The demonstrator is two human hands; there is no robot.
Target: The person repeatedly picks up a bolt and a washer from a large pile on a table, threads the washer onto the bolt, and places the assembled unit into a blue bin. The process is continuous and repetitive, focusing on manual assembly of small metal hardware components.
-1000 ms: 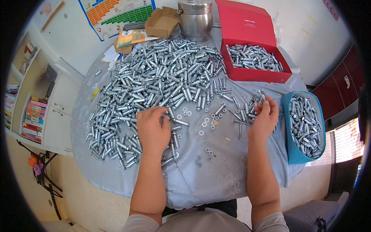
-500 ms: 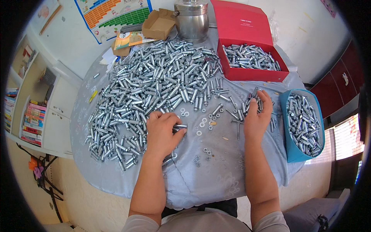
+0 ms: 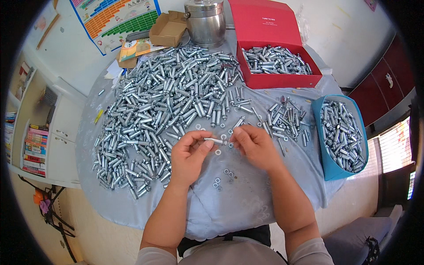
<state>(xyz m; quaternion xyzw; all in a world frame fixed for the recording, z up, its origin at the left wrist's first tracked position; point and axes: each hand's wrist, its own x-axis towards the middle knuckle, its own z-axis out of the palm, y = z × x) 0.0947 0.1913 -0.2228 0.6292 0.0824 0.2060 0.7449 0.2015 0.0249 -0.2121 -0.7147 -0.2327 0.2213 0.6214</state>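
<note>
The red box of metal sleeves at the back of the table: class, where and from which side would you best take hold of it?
Probably grip the red box by its two short side walls, from above. Its lid stands open behind, and loose bolts crowd its left.

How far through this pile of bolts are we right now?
Done, by the look of it: the red box and the blue bin each hold a batch of bolts. In hand: the left hand and right hand hold one bolt between them over loose washers. Left: the big heap on the table and a smaller cluster, so most remains.
</note>
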